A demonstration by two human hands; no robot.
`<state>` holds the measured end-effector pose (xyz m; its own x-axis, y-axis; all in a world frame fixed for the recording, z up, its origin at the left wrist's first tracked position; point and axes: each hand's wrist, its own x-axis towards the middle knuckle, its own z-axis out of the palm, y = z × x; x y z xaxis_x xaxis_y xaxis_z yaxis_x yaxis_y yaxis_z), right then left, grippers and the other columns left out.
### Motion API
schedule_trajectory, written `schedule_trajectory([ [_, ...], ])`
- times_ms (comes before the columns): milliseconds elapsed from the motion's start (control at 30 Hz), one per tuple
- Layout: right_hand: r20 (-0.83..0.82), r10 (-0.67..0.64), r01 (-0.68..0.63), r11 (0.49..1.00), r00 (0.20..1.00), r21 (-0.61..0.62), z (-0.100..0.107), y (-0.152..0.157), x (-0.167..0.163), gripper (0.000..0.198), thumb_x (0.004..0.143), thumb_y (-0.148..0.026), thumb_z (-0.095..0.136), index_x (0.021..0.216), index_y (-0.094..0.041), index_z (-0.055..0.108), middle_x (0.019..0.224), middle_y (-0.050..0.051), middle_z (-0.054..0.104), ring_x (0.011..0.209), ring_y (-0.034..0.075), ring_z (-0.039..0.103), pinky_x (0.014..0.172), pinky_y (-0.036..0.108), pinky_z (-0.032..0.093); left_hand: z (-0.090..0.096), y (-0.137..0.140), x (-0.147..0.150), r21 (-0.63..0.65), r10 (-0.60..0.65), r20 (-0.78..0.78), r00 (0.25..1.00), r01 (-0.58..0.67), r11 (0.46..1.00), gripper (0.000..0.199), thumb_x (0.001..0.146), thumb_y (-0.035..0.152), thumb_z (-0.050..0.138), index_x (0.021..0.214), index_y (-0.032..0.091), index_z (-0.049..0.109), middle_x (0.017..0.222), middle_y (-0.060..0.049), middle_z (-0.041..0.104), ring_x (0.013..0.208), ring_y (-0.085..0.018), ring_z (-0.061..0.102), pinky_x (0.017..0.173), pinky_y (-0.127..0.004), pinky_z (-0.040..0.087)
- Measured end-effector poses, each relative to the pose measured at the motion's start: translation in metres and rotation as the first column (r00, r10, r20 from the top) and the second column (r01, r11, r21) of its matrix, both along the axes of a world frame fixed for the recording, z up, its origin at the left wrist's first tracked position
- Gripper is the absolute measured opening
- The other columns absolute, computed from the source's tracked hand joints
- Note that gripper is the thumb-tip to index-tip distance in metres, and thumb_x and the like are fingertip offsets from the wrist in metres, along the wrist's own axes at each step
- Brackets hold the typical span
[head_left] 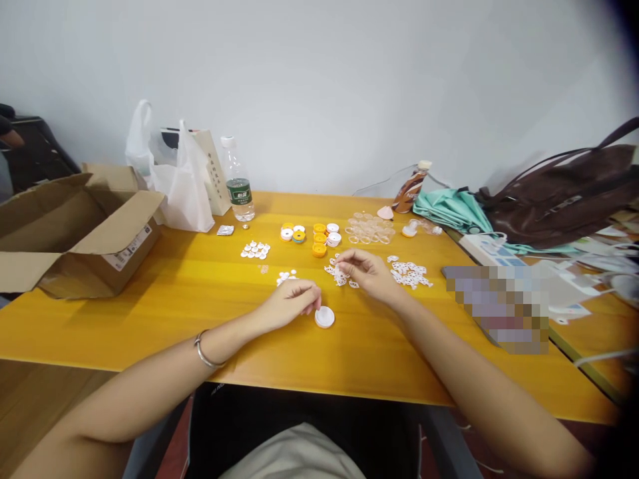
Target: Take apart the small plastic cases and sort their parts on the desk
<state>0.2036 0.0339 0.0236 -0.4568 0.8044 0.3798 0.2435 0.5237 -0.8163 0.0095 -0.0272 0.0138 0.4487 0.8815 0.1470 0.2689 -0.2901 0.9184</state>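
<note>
My left hand is closed, its fingers curled together just above and left of a round white lid-like disc. What its fingertips hold, if anything, is hidden. Beside that wrist lies a small pile of white bits. My right hand reaches in from the right with thumb and forefinger pinched at the edge of a pile of small white openwork plastic pieces. Whether a piece is between those fingertips is too small to tell. A second heap of openwork pieces lies right of this hand.
Behind the hands stand orange and white round cases, clear rings and white knobbed parts. Left are an open cardboard box, a plastic bag and a water bottle. A blurred flat object lies right.
</note>
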Motion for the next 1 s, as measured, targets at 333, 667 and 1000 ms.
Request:
schedule_trajectory([
  [333,0.63,-0.482,0.517,0.844,0.609,0.146,0.025,0.051,0.111,0.011,0.076,-0.02,0.051,0.073,-0.015,0.061,0.073,0.007,0.065,0.069,0.018,0.057,0.066,0.029,0.04,0.001,0.001,0.001,-0.015,0.006,0.016,1.0,-0.006,1.0,0.034,0.086,0.031,0.04,0.062,0.013,0.055,0.053,0.003,0.048,0.052,-0.007,0.044,0.053,-0.019,0.034],
  [667,0.731,-0.345,0.561,0.825,0.588,-0.062,0.017,0.058,0.14,0.009,0.072,-0.018,0.059,0.07,-0.01,0.06,0.068,0.013,0.066,0.058,0.015,0.057,0.058,0.026,0.039,-0.006,0.007,-0.001,0.038,0.078,-0.072,0.994,-0.075,0.996,0.033,0.086,0.032,0.038,0.065,0.014,0.055,0.055,0.003,0.048,0.054,-0.009,0.044,0.055,-0.021,0.034],
  [1000,0.731,-0.384,0.579,0.815,0.564,-0.018,-0.003,0.075,0.153,0.008,0.066,-0.019,0.062,0.061,-0.014,0.06,0.054,0.005,0.064,0.052,0.015,0.058,0.052,0.025,0.04,-0.005,-0.006,-0.001,0.246,-0.052,-0.339,0.939,0.142,0.959,0.037,0.068,0.039,0.067,0.098,0.02,0.056,0.094,-0.004,0.054,0.091,-0.019,0.049,0.081,-0.03,0.038],
])
